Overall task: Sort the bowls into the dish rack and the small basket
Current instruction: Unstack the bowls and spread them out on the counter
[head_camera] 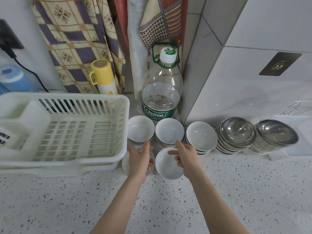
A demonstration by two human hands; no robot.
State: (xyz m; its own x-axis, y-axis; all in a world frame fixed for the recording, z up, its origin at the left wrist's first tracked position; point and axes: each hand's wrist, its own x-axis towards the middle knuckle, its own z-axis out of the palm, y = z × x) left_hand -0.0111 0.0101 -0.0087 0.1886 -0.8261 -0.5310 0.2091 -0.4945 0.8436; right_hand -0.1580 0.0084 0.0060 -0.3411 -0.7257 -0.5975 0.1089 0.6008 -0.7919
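Observation:
Three stacks of white ceramic bowls (141, 129) (169, 130) (201, 136) stand in a row on the speckled counter. To their right are two stacks of steel bowls (236, 130) (276, 134). The white plastic dish rack (70, 159) stands at the left with nothing in its main bay. My left hand (139, 159) lies over a single white bowl (125, 164) beside the rack, fingers curled at its right rim. In my right hand (184, 157) is another single white bowl (166, 168), gripped at its right rim with the thumb inside. A small white basket (297, 150) sits at the far right, partly hidden by the steel bowls.
A large clear water bottle (162, 92) stands behind the white stacks, against a tiled wall corner. A yellow flask (103, 76), patterned curtains and a blue container (13, 80) are behind the rack. A wire rack (297, 108) shows at the right edge.

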